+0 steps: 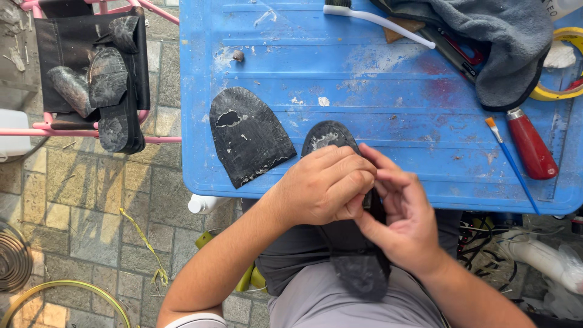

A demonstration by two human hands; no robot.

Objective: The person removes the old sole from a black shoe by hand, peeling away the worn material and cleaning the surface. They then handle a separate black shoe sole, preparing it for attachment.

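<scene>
Shoe point(355, 243) sole-up on lap, toe on counter point(388, 91) | left hand point(325, 185) clenched over midsole | right hand point(404, 218) pinches edge | best: press firmly, work evenly along rim | loose sole point(248, 135) beside

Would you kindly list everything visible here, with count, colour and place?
table: one, blue, top centre
loose sole piece: one, black, on the table's left part
shoe: one, black, sole up, from table edge to lap
brush: one, white handle, top of table
cloth: one, grey, top right
screwdriver: one, red handle, right of table
paintbrush: one, blue handle, right of table
tape roll: one, yellow, right edge
shoes on pink rack: several, dark, top left
left hand: on the shoe, fingers curled
right hand: against the shoe's side
</scene>
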